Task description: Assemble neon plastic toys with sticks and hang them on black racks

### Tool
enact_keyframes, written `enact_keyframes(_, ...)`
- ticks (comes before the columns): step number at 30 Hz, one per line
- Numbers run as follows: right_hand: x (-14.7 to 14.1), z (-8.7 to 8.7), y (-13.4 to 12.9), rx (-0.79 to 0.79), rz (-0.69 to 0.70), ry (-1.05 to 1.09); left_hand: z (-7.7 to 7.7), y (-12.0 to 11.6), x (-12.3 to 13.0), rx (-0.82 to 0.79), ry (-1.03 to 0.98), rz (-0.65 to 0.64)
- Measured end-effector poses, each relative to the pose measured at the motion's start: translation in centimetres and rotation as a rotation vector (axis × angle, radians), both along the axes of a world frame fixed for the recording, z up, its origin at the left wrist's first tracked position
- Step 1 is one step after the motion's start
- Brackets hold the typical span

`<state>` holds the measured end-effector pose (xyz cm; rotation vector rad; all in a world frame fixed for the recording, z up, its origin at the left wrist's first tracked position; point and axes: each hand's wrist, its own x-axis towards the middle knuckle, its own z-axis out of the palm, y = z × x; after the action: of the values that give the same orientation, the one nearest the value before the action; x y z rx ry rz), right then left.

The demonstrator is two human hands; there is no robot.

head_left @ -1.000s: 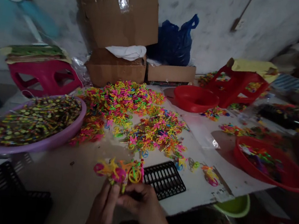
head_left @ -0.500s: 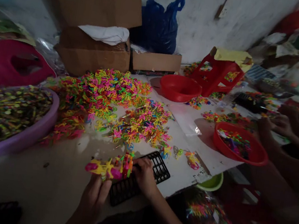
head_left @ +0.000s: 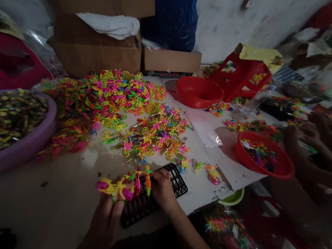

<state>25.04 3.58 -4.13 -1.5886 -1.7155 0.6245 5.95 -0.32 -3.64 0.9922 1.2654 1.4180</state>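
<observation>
My left hand [head_left: 109, 211] pinches a yellow and magenta plastic toy [head_left: 115, 188] above the left end of a black slotted rack [head_left: 137, 213]. My right hand [head_left: 163, 188] is over the middle of the rack, its fingers bent together beside an orange and green toy piece [head_left: 148, 181]; whether they grip it is hard to tell. Between the hands, a red and magenta piece [head_left: 137, 182] stands upright at the rack. Beyond the rack lies a large pile of small bright plastic pieces [head_left: 120, 93].
A purple basin [head_left: 49, 123] of striped pieces stands left. Red basins [head_left: 200, 94] [head_left: 284, 167], a red stool [head_left: 242, 75] and cardboard boxes [head_left: 95, 53] stand farther off. At right are another person's hands [head_left: 305, 130].
The view has shifted slightly. The orange and green piece beside my right hand now stands apart from the red one. My left hand still holds the yellow and magenta toy.
</observation>
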Motion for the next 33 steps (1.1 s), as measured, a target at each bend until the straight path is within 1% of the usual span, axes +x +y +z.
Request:
enact_keyframes(4, -0.4, -0.3, -0.2, 0.017, -0.056, 0.009, 1.4, -0.4, 1.4, 0.030, 0.128, -0.021)
enact_keyframes(6, -0.7, -0.6, -0.3, 0.049, -0.045, -0.014, 2.0, -0.4, 1.7, 0.061, 0.236, -0.082)
enact_keyframes(9, -1.1, -1.0, -0.2, 0.084, -0.007, -0.054, 2.3, -0.3, 1.6, 0.107, 0.385, -0.154)
enact_keyframes(14, -1.4, -1.2, 0.0, 0.116, 0.081, -0.132, 2.1, -0.5, 0.4, 0.204, 0.642, -0.297)
enact_keyframes(17, -1.5, -1.1, -0.1, 0.109, 0.100, -0.095, 1.7, -1.4, -0.4, 0.236, 0.727, -0.270)
enact_keyframes(20, -1.1, -0.8, -0.3, 0.097, 0.117, 0.001, 1.1, -2.5, -1.2, 0.271, 0.764, -0.230)
enact_keyframes(23, -0.7, -0.7, -0.2, 0.100, 0.116, 0.105, 1.4, -2.9, -1.6, 0.264, 0.777, -0.253)
enact_keyframes(26, -0.6, -0.9, 0.0, 0.122, 0.122, 0.139, 2.5, -2.0, -1.6, 0.245, 0.767, -0.307)
enact_keyframes(29, -0.8, -1.3, 0.0, 0.138, 0.159, 0.068, 3.5, -0.5, -1.3, 0.315, 0.788, -0.390)
enact_keyframes(31, -1.0, -1.5, -0.1, 0.142, 0.145, -0.002, 3.5, 0.3, -1.1, 0.388, 0.841, -0.450)
enact_keyframes(33, -1.2, -1.6, -0.3, 0.148, 0.111, -0.092, 3.1, 0.8, -0.8, 0.436, 0.895, -0.476)
